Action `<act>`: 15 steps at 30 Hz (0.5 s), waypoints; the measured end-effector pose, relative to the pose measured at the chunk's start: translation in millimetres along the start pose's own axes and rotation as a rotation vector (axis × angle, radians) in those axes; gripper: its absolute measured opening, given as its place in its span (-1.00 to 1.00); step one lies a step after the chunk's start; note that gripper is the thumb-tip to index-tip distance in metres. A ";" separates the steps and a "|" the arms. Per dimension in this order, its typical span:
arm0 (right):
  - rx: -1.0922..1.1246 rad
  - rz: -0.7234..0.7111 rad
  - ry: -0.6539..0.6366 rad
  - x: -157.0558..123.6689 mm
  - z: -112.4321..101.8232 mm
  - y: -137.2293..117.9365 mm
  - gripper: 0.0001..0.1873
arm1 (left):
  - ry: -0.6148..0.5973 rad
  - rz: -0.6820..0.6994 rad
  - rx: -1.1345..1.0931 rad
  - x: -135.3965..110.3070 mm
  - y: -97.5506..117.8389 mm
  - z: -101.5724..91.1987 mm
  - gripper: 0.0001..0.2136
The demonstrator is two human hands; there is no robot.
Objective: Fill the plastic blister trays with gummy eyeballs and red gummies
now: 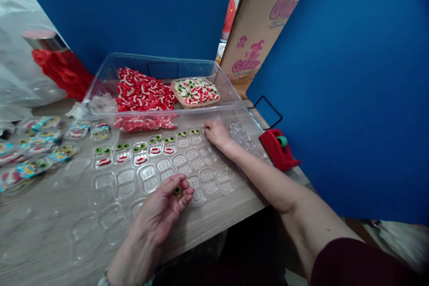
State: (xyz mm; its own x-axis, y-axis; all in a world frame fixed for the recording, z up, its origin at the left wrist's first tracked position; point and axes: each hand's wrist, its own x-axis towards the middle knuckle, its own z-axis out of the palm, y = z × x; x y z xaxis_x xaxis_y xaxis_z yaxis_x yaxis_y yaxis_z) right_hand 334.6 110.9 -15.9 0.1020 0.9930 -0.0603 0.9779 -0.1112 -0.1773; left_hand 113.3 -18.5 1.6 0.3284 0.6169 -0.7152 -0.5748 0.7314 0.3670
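Observation:
My left hand (167, 208) is palm up over the clear plastic blister trays, its fingers curled around green gummy eyes (177, 191). At the end of the filled back row, my right hand (217, 134) reaches down with its fingertips pinched at a tray cavity. Whatever lies between those fingertips is hidden. Beside it, the last filled cavities hold only pairs of gummy eyes (195, 132). Farther left, the cavities hold eyes together with red-and-white gummy lips (141, 160). Rows of bare blister trays (126, 183) lie nearer to me.
Behind the trays stands a clear plastic bin (231, 94) with a heap of red-and-white gummies (144, 91) and a smaller tub (197, 103) of mixed gummies. Wrapped candy packs (36, 143) pile up at left. A red tape dispenser (279, 149) sits at right, by blue panels (351, 89).

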 end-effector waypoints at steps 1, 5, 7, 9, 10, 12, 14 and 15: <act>-0.005 0.008 -0.002 0.3 -0.2 -2.5 -0.69 | 0.001 -0.005 -0.004 0.3 -0.2 -0.3 -0.84; -0.017 0.034 -0.004 3.9 0.0 -7.6 -0.70 | 0.006 -0.013 0.006 -0.6 -1.5 -1.3 -0.83; -0.017 0.039 0.006 3.7 -0.5 -6.3 -0.71 | 0.002 -0.006 0.008 -1.7 -1.9 -2.4 -0.84; -0.006 0.021 0.047 -2.3 -3.2 -4.1 -0.71 | -0.002 0.002 0.001 -2.8 -2.0 -3.8 -0.85; 0.014 -0.007 0.081 -9.0 -5.3 -3.8 -0.71 | 0.002 0.004 -0.007 -3.1 -2.1 -4.2 -0.86; 0.097 -0.124 0.161 -31.2 -10.0 -7.2 -0.72 | 0.010 0.016 -0.032 -2.9 -2.4 -4.0 -0.88; 0.225 -0.302 0.181 -64.5 -12.9 -17.1 -0.78 | -0.010 0.050 -0.076 -1.2 -3.8 -1.5 -0.86; 0.294 -0.420 0.167 -83.5 -13.1 -23.9 -0.81 | -0.038 0.069 -0.107 0.1 -5.0 0.6 -0.84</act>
State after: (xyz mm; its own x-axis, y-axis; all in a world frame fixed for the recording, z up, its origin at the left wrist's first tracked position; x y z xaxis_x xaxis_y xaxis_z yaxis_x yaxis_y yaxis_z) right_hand 305.1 31.2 6.2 -0.2361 0.9447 0.2275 0.8509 0.3141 -0.4212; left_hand 116.6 -21.9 0.0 0.3122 0.6765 -0.6670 -0.6731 0.6530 0.3472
